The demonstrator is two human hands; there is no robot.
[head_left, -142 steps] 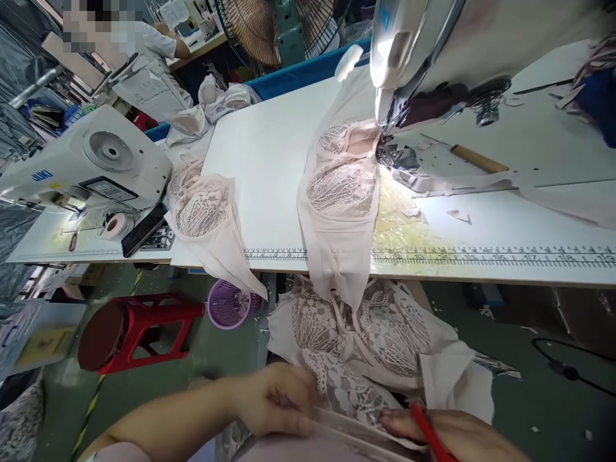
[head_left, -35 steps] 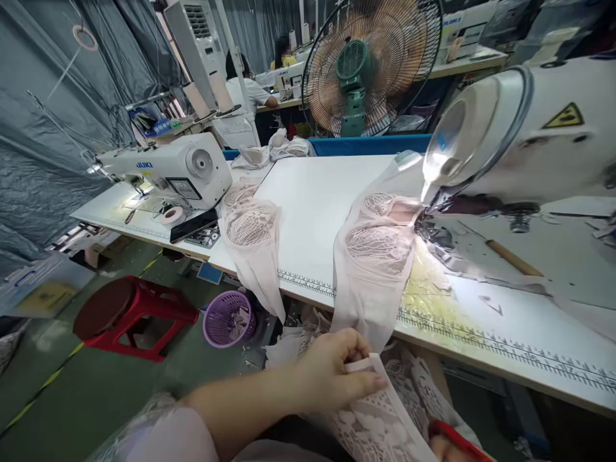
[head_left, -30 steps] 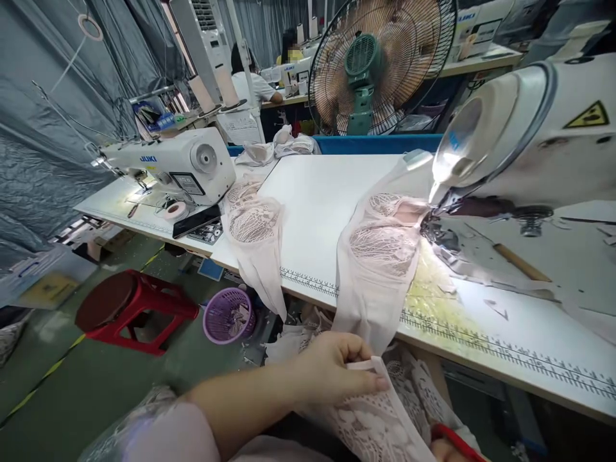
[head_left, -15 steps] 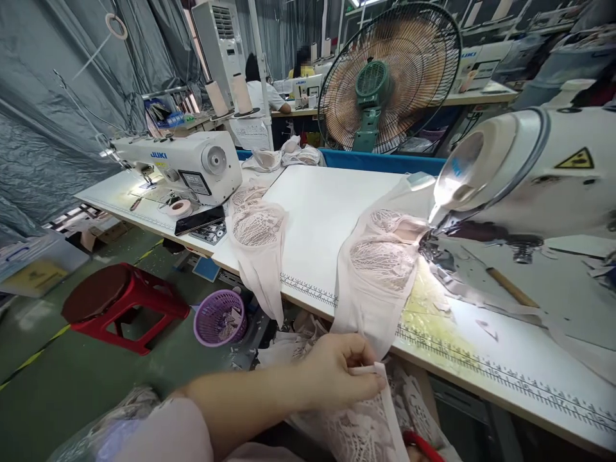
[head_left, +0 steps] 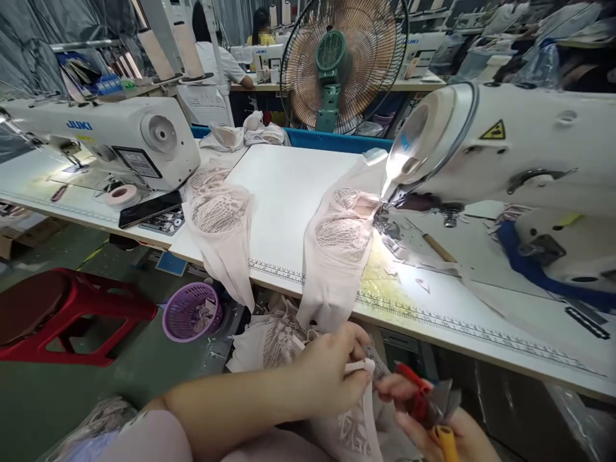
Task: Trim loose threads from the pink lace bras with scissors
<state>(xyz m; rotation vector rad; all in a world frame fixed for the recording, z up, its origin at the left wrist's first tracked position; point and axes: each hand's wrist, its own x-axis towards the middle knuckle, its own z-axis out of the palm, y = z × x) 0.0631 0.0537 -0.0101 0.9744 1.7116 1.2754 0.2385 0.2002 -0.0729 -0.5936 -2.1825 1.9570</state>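
My left hand (head_left: 332, 372) is closed, pinching the edge of a pale pink lace bra piece (head_left: 353, 427) below the table's front edge. My right hand (head_left: 462, 436), lower right, is wrapped round scissors (head_left: 423, 398) with red on the handle and grey blades; an orange-yellow handle part also shows in that hand. Its fingertips are close to the strip that the left hand pinches; whether they touch it is unclear. Above the hands, another lace bra (head_left: 337, 237) lies on the white table, its cup edge at the sewing head (head_left: 433, 135). Several more lace pieces (head_left: 279, 340) hang under the edge.
A second lace bra (head_left: 219, 218) drapes over the table edge on the left. Beyond it are a JUKI sewing machine (head_left: 129, 138), a phone (head_left: 149, 208) and a tape roll (head_left: 124, 196). A purple basket (head_left: 192, 311) and red stool (head_left: 81, 314) stand on the floor. A fan (head_left: 337, 64) stands behind.
My view has turned right. My right hand has risen into view with the scissors, beside my left hand, which keeps its pinch on the bra edge.
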